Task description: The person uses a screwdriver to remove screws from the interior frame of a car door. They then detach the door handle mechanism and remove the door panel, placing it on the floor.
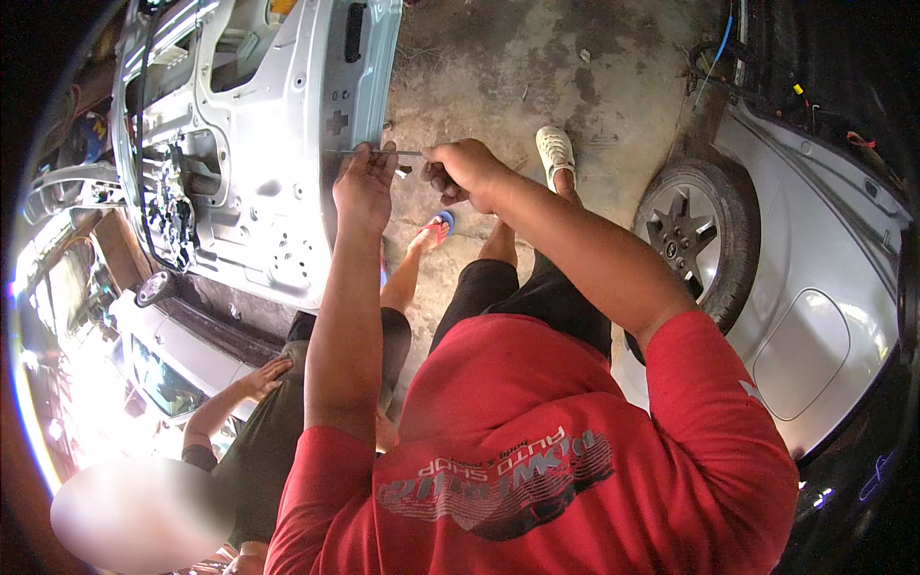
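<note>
A thin metal rod (407, 152), like a screwdriver shaft, runs level between my two hands. My right hand (467, 174) is closed round its right end, so any handle there is hidden. The fingers of my left hand (364, 190) pinch the rod farther left, close against the edge of a car door (369, 91). This door is pale blue-grey, with its bare inner panel (278, 206) showing cut-outs and small holes. Where the rod's left tip meets the door is hard to make out behind my fingers.
To the right stands a silver car body (805, 359) with a spoked wheel (682, 235). Another person (264, 450) is at the lower left, a sandalled foot (438, 228) near my legs. Behind them is a light-coloured car (168, 359). Stained concrete floor (479, 67) lies ahead.
</note>
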Action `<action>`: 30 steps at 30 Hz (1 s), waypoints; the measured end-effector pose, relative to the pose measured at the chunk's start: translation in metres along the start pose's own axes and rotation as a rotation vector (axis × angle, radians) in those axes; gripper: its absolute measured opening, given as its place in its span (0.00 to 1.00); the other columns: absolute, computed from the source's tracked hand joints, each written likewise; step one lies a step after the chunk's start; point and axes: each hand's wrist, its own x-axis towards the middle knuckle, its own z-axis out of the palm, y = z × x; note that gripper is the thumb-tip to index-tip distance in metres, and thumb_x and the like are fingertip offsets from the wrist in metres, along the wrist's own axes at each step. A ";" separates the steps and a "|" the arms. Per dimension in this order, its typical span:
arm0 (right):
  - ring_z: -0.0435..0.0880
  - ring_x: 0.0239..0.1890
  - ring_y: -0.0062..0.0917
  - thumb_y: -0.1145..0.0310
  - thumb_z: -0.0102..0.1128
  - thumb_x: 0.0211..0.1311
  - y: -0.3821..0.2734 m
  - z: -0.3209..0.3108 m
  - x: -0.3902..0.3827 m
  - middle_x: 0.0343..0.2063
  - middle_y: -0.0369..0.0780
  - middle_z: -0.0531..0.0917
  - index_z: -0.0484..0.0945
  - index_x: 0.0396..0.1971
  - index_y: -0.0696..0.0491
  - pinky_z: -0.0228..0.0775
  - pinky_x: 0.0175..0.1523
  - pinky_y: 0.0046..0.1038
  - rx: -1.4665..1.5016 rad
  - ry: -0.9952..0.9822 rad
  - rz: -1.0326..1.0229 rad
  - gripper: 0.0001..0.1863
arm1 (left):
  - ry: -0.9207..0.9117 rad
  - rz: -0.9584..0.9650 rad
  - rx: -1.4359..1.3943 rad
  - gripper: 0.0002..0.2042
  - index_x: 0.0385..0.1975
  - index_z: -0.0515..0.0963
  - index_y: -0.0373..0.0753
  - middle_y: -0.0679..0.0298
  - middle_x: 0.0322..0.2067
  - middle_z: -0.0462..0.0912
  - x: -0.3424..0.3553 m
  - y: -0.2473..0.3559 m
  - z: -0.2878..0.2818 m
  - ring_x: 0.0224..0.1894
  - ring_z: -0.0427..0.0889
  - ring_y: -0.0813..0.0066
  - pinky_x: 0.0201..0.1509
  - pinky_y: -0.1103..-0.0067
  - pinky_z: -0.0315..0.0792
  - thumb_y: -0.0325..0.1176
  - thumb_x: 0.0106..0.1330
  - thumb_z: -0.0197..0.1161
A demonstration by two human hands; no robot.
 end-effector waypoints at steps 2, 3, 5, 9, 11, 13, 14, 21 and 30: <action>0.80 0.27 0.36 0.57 0.58 0.63 0.003 -0.009 0.006 0.23 0.42 0.80 0.79 0.27 0.57 0.74 0.35 0.41 -0.643 0.110 -0.387 0.17 | -0.019 -0.004 -0.016 0.07 0.44 0.71 0.29 0.54 0.43 0.77 -0.001 0.001 0.002 0.50 0.82 0.58 0.57 0.70 0.80 0.26 0.73 0.54; 0.82 0.30 0.39 0.58 0.59 0.63 0.001 -0.009 0.003 0.26 0.44 0.81 0.79 0.28 0.58 0.75 0.37 0.43 -0.967 0.159 -0.577 0.16 | -0.011 -0.001 -0.011 0.07 0.44 0.71 0.29 0.54 0.43 0.77 -0.003 0.002 0.003 0.49 0.82 0.58 0.57 0.70 0.80 0.26 0.73 0.54; 0.82 0.37 0.43 0.55 0.60 0.63 0.009 -0.009 -0.013 0.32 0.46 0.81 0.79 0.30 0.58 0.74 0.42 0.45 -1.165 0.322 -0.946 0.18 | 0.003 0.005 -0.002 0.06 0.43 0.72 0.29 0.54 0.42 0.77 -0.006 0.002 0.005 0.49 0.82 0.59 0.56 0.70 0.80 0.26 0.73 0.53; 0.79 0.48 0.39 0.56 0.63 0.59 0.002 -0.017 -0.025 0.41 0.45 0.79 0.78 0.39 0.57 0.70 0.55 0.41 -1.555 0.315 -1.262 0.19 | -0.012 0.019 -0.023 0.07 0.43 0.72 0.31 0.55 0.42 0.77 -0.001 -0.001 -0.001 0.49 0.81 0.57 0.53 0.68 0.81 0.29 0.74 0.55; 0.78 0.49 0.37 0.59 0.64 0.58 0.003 -0.023 -0.020 0.41 0.44 0.79 0.78 0.40 0.57 0.69 0.57 0.40 -1.637 0.292 -1.328 0.17 | -0.036 0.021 -0.042 0.07 0.43 0.72 0.31 0.55 0.42 0.77 0.001 -0.001 -0.004 0.49 0.81 0.57 0.53 0.69 0.81 0.29 0.74 0.55; 0.78 0.48 0.35 0.60 0.63 0.59 -0.003 -0.023 -0.021 0.40 0.42 0.79 0.78 0.39 0.55 0.67 0.59 0.39 -1.624 0.260 -1.374 0.15 | -0.020 0.012 -0.035 0.07 0.42 0.72 0.31 0.55 0.42 0.77 0.002 0.000 -0.002 0.49 0.82 0.57 0.53 0.69 0.81 0.29 0.73 0.55; 0.78 0.48 0.34 0.60 0.63 0.59 -0.005 -0.021 -0.021 0.39 0.42 0.79 0.78 0.37 0.55 0.66 0.59 0.39 -1.614 0.293 -1.423 0.14 | -0.012 0.009 -0.032 0.07 0.42 0.72 0.31 0.56 0.42 0.77 0.002 0.000 -0.001 0.49 0.82 0.57 0.53 0.70 0.81 0.28 0.73 0.55; 0.79 0.39 0.37 0.57 0.62 0.60 -0.008 -0.024 0.000 0.32 0.41 0.80 0.80 0.32 0.56 0.70 0.52 0.42 -1.569 0.181 -1.578 0.15 | -0.007 0.024 -0.037 0.07 0.43 0.72 0.30 0.55 0.42 0.77 0.002 -0.001 -0.004 0.48 0.82 0.56 0.50 0.69 0.82 0.28 0.73 0.55; 0.74 0.18 0.23 0.54 0.58 0.69 0.007 -0.025 0.027 0.20 0.38 0.80 0.80 0.28 0.56 0.78 0.35 0.37 0.160 -0.220 -0.005 0.19 | 0.025 0.022 0.036 0.07 0.44 0.71 0.30 0.54 0.42 0.78 0.002 0.004 -0.001 0.49 0.82 0.55 0.50 0.68 0.82 0.27 0.74 0.54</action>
